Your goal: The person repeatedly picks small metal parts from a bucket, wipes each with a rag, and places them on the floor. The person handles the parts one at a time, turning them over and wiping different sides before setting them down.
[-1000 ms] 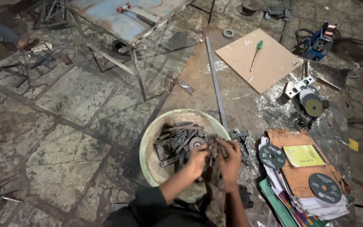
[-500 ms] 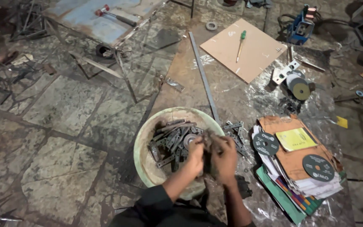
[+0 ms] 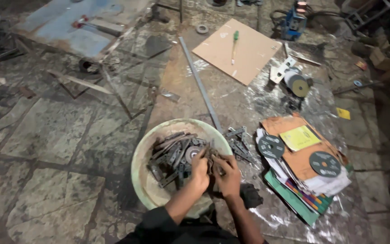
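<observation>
Kneeling over a pale bowl (image 3: 141,180) on the stone floor, a person works both hands at its near right rim. Left hand (image 3: 199,169) and right hand (image 3: 227,175) curl their fingers together around dark metal pieces (image 3: 213,159). Most pieces (image 3: 172,156) are heaped in the bowl; a few hinges (image 3: 240,144) lie just right, outside it. Farther right sit cutting discs (image 3: 271,146) on a paper stack (image 3: 310,180).

Dim, uneven light; soft, murky corners
</observation>
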